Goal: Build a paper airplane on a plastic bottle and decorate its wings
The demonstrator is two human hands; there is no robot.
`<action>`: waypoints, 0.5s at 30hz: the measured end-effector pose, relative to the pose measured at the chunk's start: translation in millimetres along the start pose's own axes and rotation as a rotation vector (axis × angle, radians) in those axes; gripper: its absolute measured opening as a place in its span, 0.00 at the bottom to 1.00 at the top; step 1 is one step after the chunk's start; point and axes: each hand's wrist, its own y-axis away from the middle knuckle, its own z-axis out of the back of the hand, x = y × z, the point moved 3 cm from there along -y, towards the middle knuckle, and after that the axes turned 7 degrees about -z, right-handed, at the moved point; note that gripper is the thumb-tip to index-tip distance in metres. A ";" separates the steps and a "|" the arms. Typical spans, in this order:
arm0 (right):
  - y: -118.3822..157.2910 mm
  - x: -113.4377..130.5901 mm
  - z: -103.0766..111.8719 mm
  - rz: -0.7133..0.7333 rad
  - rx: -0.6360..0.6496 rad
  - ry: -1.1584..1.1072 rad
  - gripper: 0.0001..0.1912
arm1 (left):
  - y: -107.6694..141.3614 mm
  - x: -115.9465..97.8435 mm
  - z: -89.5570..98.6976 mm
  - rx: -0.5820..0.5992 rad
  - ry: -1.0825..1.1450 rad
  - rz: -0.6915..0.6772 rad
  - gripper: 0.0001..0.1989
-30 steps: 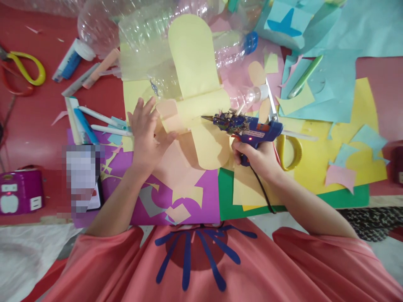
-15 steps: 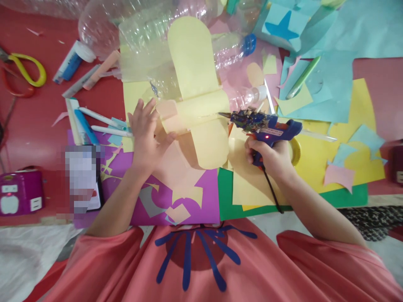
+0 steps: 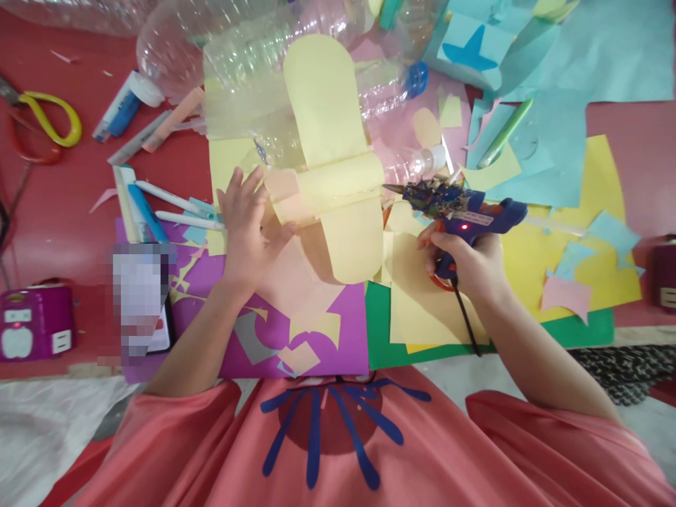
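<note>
Paper band (image 3: pixel 343 182) lies crosswise before me, left hand (image 3: pixel 246 232) nearer, spread at its peach end (image 3: pixel 282 197), right hand (image 3: pixel 472 264) wrapping the glue gun (image 3: pixel 478 213), nozzle (image 3: pixel 393 189) near the other.

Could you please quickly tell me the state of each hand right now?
Left hand: open, spread beside the peach end of the paper roll.
Right hand: closed, holding the glue gun.
</note>
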 end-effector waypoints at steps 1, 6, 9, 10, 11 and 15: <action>0.6 1.7 0.6 0.004 0.002 0.011 0.06 | 0.2 0.4 -0.2 -0.001 0.001 -0.003 0.21; 2.7 9.8 18.8 0.046 -0.067 -0.028 0.02 | 0.9 1.7 -1.0 -0.002 0.003 -0.027 0.20; -0.2 12.5 51.4 0.038 -0.191 -0.091 0.06 | 0.8 -0.7 -0.7 0.002 0.001 -0.026 0.21; -2.6 11.1 65.0 -0.011 -0.211 -0.096 0.08 | 0.7 -2.2 -0.3 0.006 0.005 -0.022 0.22; -5.4 8.6 78.9 -0.072 -0.206 -0.098 0.09 | 0.6 -3.9 0.5 0.008 0.013 -0.017 0.23; -14.5 -2.1 135.3 -0.079 -0.284 0.092 0.08 | 0.1 -10.2 10.8 -0.045 0.074 -0.021 0.28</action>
